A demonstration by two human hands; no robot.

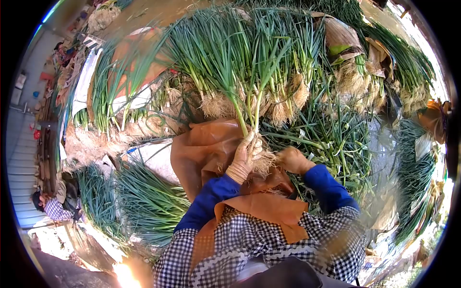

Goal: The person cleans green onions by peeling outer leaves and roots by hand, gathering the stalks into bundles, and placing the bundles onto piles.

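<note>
My left hand (pixel 244 156) is wrapped round a few green onions (pixel 249 113) just above their roots. Their leaves point up and away from me, and the pale stringy roots (pixel 265 162) hang out to the right of my fist. Close beside those roots, my right hand (pixel 295 160) is closed with curled fingers; what it grips, if anything, is hidden. Beneath both hands, a brown apron (pixel 204 144) covers my lap.
Rows of green onions (pixel 211 53) stand ahead, roots toward me. Loose green leaves (pixel 331 144) are heaped at my right. More onions (pixel 149 197) lie at the left. A person (pixel 57 206) in a checked top is at the far left, and a grey wall (pixel 21 158) stands behind.
</note>
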